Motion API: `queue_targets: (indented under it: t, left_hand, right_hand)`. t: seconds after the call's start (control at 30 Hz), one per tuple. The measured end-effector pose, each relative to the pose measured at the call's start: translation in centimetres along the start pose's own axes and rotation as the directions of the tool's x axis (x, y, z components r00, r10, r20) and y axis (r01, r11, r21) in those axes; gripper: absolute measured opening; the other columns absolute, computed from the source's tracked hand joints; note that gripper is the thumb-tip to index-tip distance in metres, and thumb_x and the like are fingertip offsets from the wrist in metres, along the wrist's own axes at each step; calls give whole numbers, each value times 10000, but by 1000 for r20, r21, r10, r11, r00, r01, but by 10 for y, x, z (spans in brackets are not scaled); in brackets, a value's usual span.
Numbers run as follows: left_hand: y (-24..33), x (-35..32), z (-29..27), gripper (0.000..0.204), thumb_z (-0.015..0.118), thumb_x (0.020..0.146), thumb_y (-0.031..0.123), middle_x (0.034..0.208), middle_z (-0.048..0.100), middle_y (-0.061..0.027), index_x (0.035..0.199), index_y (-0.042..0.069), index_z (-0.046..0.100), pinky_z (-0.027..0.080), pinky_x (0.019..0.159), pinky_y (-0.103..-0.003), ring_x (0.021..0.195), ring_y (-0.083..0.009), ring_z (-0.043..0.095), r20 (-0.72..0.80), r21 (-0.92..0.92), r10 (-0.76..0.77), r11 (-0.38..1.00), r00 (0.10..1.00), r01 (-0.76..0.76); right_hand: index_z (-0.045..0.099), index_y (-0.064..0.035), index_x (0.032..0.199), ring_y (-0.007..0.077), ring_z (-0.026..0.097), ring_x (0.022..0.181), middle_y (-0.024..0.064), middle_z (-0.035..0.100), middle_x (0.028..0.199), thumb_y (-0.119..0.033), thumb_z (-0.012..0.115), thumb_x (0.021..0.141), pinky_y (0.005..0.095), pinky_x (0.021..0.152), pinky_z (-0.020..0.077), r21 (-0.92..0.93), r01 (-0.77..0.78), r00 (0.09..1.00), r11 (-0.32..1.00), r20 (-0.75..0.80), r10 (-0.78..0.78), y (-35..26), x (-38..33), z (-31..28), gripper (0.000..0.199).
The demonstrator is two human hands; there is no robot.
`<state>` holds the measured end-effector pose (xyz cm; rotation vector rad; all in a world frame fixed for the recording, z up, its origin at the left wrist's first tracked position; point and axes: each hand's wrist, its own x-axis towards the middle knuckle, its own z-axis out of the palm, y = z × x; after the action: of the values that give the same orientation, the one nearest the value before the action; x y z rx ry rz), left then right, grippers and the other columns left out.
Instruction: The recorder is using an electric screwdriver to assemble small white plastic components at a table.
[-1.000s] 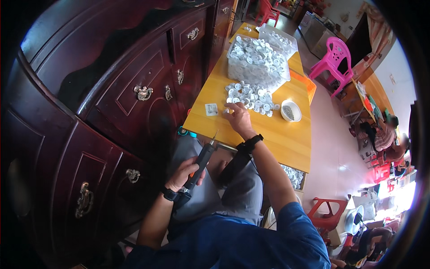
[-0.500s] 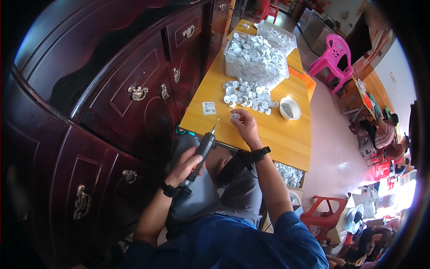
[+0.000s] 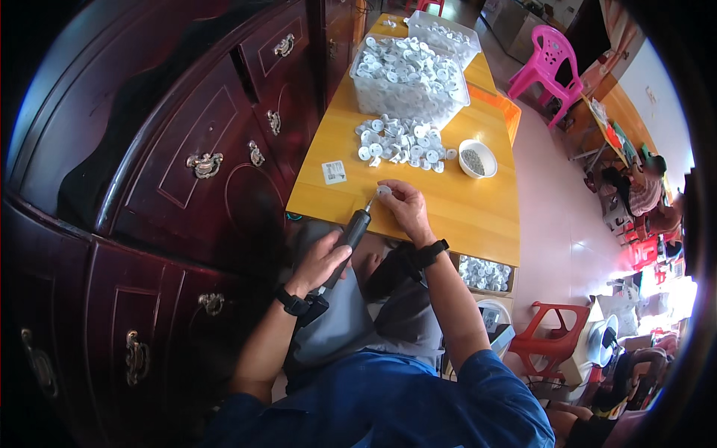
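Nearer disc (image 3: 384,191) in pinched right fingers (image 3: 404,189): screwdriver (image 3: 354,231) diagonal, tip forward-right, left fingers (image 3: 338,256) wrapped round it

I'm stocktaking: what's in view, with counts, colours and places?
Screwdriver: one, black, left hand
Loose pieces: many, white, heaped on table
Tubs: two, clear, table's far end
Bowl: one, white, right of heap
Bits: many, grey, in bowl
Card: one, white, left of heap
Table: one, yellow, ahead
Cabinet: one, dark red, left
Chair: one, pink, beyond table's right
Seats: several, red, right
People: several, mixed clothing, right
Left hand: one, bare, around screwdriver
Right hand: one, bare, holding a piece
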<state>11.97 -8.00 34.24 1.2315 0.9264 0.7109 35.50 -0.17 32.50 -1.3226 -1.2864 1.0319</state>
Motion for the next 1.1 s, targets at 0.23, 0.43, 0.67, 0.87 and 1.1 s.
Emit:
queue_targets:
  t: [0.23, 0.43, 0.67, 0.87, 1.1]
  left_hand:
    - [-3, 3, 1, 165, 508, 977, 194, 789, 590, -26, 1042, 47, 547, 493, 566, -238, 587, -90, 574, -4, 46, -32, 998, 999, 32]
    - [0, 1, 1, 178, 519, 972, 213, 774, 592, -22, 1036, 50, 551, 490, 562, -236, 586, -87, 577, -11, 65, -26, 998, 1000, 27]
    - [1, 2, 4, 181, 523, 969, 220, 773, 592, -20, 1028, 53, 561, 488, 564, -248, 587, -92, 578, -21, 83, -35, 996, 999, 36]
    - [1, 2, 4, 193, 526, 969, 219, 773, 592, -22, 1048, 48, 565, 490, 566, -251, 593, -95, 581, -15, 81, -35, 996, 999, 36]
    - [2, 2, 4, 190, 523, 971, 206, 778, 592, -29, 1055, 41, 567, 500, 575, -254, 603, -100, 583, -24, 85, -35, 996, 999, 37]
  right_hand:
    - [729, -50, 1060, 38, 493, 640, -44, 588, 703, -139, 716, 850, 219, 585, 434, 3, -11, 1000, 1000, -7, 11, 2, 0, 1, 228]
    - [738, -74, 1041, 45, 489, 631, -41, 563, 681, -131, 718, 839, 224, 586, 438, -22, 21, 1000, 1000, -19, -21, 9, 1, 1, 211]
    - [707, -53, 1098, 20, 514, 646, -47, 617, 756, -80, 693, 868, 193, 580, 439, -80, 91, 996, 993, 0, -91, 10, 1, 2, 231]
    - [707, -46, 1094, 26, 519, 658, -48, 613, 757, -69, 695, 862, 195, 603, 450, -95, 117, 993, 989, -8, -118, 11, 1, 1, 233]
    - [704, -37, 1090, 24, 517, 675, -48, 611, 765, -67, 702, 862, 193, 625, 451, -85, 140, 990, 987, -7, -141, 12, 1, 2, 230]
